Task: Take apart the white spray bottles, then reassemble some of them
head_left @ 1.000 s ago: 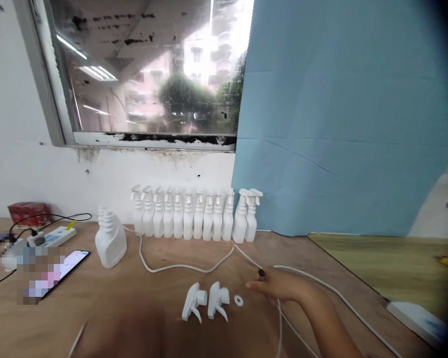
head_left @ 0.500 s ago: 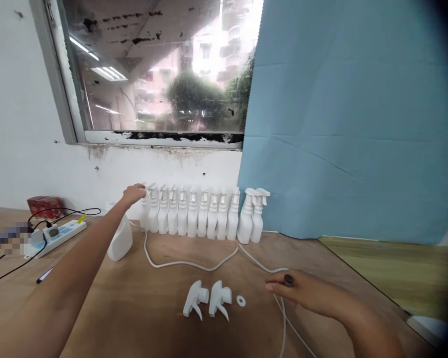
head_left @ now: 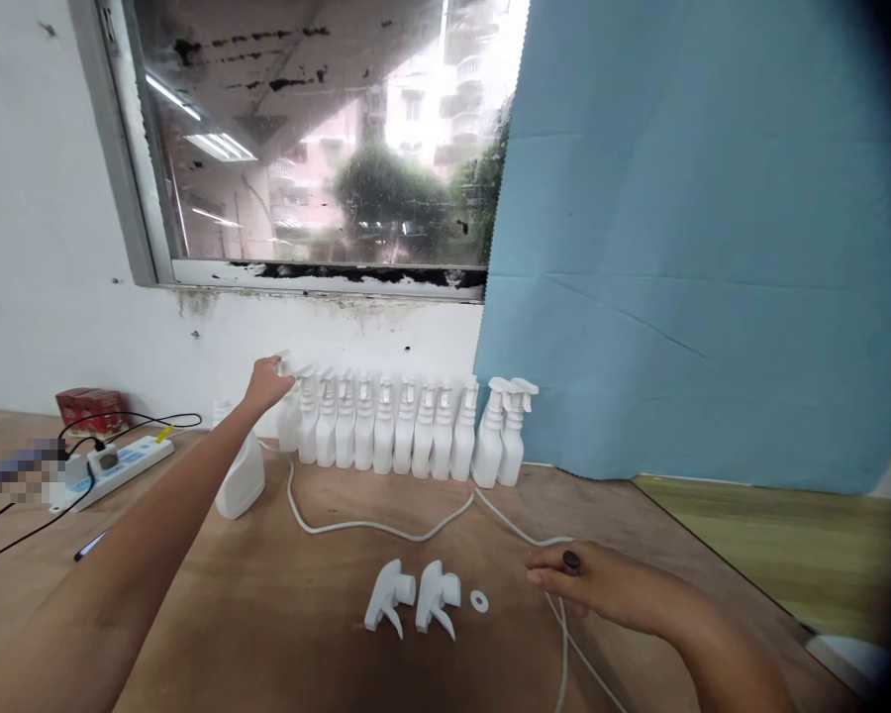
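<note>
At the left end of a row of white spray bottles (head_left: 384, 436), my left hand (head_left: 268, 384) is closed round the top of the end bottle (head_left: 289, 421). Two more spray bottles (head_left: 488, 451) stand at the right end of the row. My right hand (head_left: 573, 576) hovers over the right side of the table, beside a white cable, its fingers pressed together; whatever it may hold is hidden. Two loose white spray heads (head_left: 437, 598) lie in front, with a flat white ring (head_left: 479, 601) just right of them.
A separate white bottle (head_left: 242, 477) stands partly behind my left forearm. A white cable (head_left: 363, 526) loops across the wooden table (head_left: 267, 614). At the left are a power strip (head_left: 123, 471) with black wires and a red box (head_left: 90, 410). Blue cloth (head_left: 683, 248) hangs at the right.
My left hand has risen slightly, and the end bottle's top now leans a little away from its neighbour. My right hand has hardly moved.
</note>
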The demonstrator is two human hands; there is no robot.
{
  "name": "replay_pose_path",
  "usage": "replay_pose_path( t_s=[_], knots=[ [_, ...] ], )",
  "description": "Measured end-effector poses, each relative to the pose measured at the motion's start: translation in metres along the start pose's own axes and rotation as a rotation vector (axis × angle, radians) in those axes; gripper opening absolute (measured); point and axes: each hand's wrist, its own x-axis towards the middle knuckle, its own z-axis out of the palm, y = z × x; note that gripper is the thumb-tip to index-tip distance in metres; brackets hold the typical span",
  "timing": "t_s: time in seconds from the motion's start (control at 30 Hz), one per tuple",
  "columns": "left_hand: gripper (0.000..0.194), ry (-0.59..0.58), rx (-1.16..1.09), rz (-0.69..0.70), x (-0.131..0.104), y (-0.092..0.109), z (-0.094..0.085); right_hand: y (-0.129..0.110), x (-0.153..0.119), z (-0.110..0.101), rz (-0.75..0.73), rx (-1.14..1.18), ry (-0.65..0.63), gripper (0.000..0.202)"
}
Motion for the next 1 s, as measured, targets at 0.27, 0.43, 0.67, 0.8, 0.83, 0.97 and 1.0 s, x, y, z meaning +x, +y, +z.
replay_pose_path(
  t_s=[0.27,0.43,0.67,0.8,0.83,0.97,1.0],
  knots=[
    [0.063,0.394,-0.053,0.389,-0.05,0.038,-0.054,-0.01,-0.005,0.001,0.288,0.129,-0.118,0.047],
    [0.066,0.576,-0.29,0.638,-0.13,0.08,-0.08,-0.031,-0.004,0.005,0.056,0.162,-0.066,0.041],
    [0.057,0.26,-0.583,0.534,-0.243,0.119,-0.055,-0.088,-0.007,0.021,-0.366,0.261,0.154,0.044],
    [0.058,-0.032,-0.616,0.641,-0.282,0.128,-0.043,-0.106,-0.009,0.034,-0.505,0.444,0.189,0.035],
    [0.06,-0.096,-0.651,0.66,-0.286,0.129,-0.042,-0.108,-0.01,0.036,-0.501,0.533,0.148,0.033],
    [0.062,-0.324,-0.758,0.644,-0.294,0.124,-0.042,-0.109,-0.008,0.046,-0.458,0.856,0.043,0.037],
    [0.061,-0.369,-0.765,0.629,-0.294,0.122,-0.041,-0.109,-0.007,0.049,-0.456,0.902,0.047,0.039]
  ],
)
